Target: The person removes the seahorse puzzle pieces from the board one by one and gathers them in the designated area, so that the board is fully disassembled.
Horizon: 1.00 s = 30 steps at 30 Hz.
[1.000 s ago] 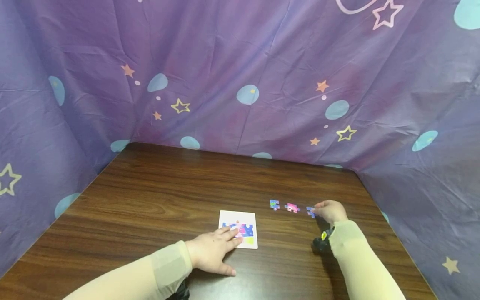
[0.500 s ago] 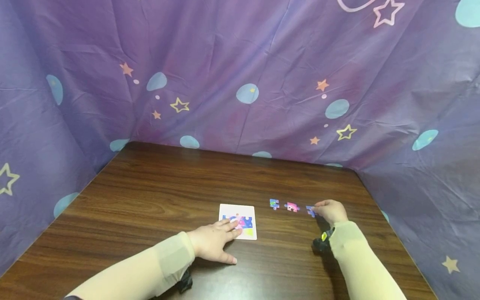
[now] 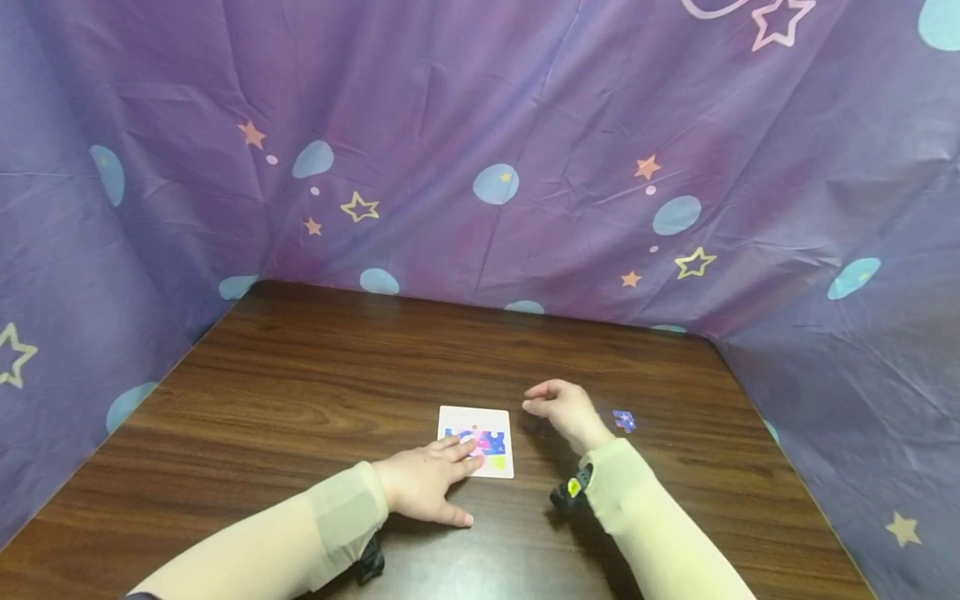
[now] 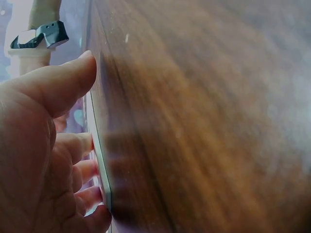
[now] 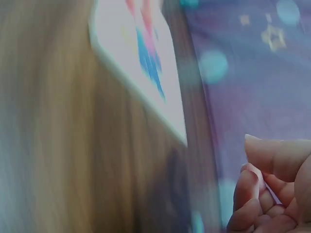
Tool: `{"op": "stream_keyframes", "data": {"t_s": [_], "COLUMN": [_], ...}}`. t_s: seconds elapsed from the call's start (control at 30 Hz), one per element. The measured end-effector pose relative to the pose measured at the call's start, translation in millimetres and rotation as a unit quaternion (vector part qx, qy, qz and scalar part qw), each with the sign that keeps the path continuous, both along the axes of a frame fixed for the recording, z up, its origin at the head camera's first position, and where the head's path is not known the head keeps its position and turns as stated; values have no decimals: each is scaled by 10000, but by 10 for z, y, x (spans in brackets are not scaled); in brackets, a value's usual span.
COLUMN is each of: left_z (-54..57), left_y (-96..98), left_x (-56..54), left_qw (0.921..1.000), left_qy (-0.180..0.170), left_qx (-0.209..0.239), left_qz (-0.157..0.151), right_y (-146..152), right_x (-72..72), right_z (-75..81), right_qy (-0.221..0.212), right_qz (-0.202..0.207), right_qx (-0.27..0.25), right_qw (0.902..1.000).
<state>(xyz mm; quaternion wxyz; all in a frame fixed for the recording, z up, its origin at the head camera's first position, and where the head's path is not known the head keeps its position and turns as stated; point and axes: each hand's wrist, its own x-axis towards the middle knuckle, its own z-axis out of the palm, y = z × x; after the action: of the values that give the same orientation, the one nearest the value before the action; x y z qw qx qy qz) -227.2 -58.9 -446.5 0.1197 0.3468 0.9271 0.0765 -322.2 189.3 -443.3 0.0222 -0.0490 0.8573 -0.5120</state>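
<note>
Left hand (image 3: 426,483) spread on the white puzzle card (image 3: 489,417), gripping nothing. Right hand (image 3: 568,414) just beside it, grip curled nearly closed; can't tell if it has anything. Likely piece-picking; next calls for a clean pinch. Only head view shows the loose blue piece (image 3: 623,421) on the worktop (image 3: 337,375), past the right hand.

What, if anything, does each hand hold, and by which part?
The left hand holds nothing; it rests on the puzzle board. Right hand: cannot be told.

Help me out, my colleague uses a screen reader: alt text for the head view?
A left hand rests on a white picture board on a dark wooden table. The right hand is right of the board, with a blue puzzle piece farther right. Purple starry fabric hangs behind.
</note>
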Motion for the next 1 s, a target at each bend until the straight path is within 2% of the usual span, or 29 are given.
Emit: {"op": "stream_keyframes", "data": {"t_s": [0.13, 0.27, 0.4, 0.53, 1.0], "left_z": [0, 0, 7, -1, 22], "left_y": [7, 8, -1, -17, 4], "left_x": [-3, 0, 7, 20, 41], "left_qw": [10000, 10000, 9999, 9999, 9983], "left_qy": [-18, -44, -65, -82, 531], "left_qx": [0, 2, 26, -52, -26], "left_qz": [-30, -73, -74, -69, -231], "right_y": [-343, -501, -549, -571, -588], "right_x": [64, 103, 130, 142, 159], "right_z": [-115, -212, -226, -219, -221], "right_qy": [-130, -229, -241, -263, -258], "right_qz": [424, 571, 574, 664, 627], "right_qx": [-28, 327, 669, 776, 693], "right_qw": [9990, 9976, 9958, 9944, 9953]}}
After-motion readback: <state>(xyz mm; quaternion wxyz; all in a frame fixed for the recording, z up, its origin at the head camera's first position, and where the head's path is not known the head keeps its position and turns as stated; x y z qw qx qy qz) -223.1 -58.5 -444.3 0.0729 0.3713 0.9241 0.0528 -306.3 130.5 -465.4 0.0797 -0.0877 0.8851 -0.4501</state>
